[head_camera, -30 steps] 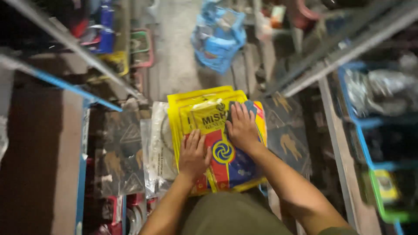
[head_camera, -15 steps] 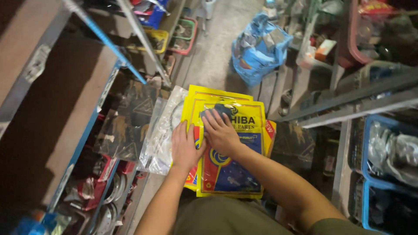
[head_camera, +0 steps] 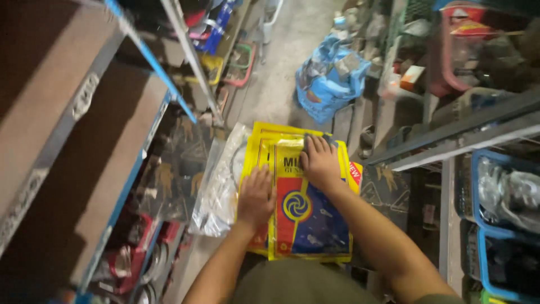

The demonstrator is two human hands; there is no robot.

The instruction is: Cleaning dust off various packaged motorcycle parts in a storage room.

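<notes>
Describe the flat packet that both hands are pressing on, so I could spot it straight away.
Look between the two shelving racks, down the narrow aisle with the blue sack on the floor. Just below it lies a stack of flat yellow packets, with the left hand and right hand resting on top. The top one has a red and dark blue panel with a round swirl emblem, unlike the clear plastic bag beside it.
</notes>
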